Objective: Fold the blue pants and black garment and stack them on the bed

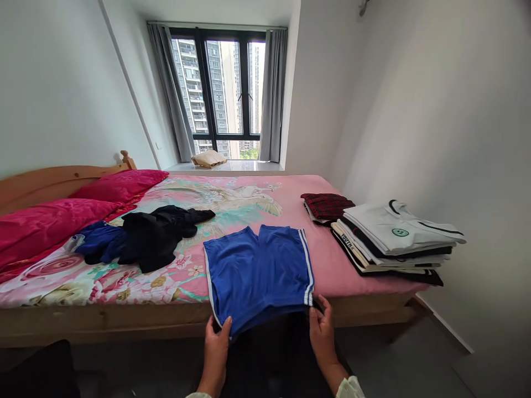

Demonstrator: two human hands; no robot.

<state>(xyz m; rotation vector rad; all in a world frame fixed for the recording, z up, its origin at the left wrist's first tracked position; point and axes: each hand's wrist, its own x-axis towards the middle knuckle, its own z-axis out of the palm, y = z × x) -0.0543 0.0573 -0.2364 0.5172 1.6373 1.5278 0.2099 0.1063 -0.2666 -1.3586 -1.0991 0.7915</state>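
Observation:
Blue shorts (261, 271) with white side stripes lie spread on the bed, legs pointing away from me and waistband hanging over the near edge. My left hand (217, 342) pinches the left corner of the waistband between thumb and fingers. At the right corner, beside the white stripes, my right hand (322, 331) grips the waistband; part of its fingers is hidden behind the cloth. The fabric between both hands is held up a little and sags slightly in the middle.
Rumpled black and blue clothes (153, 235) lie to the left. On the right are a tall stack of folded clothes (394, 237) and a smaller pile topped with red plaid cloth (326, 205). Pink pillows (124, 185) rest by the wooden headboard (50, 174). The bed's wooden frame (136, 323) runs along the front.

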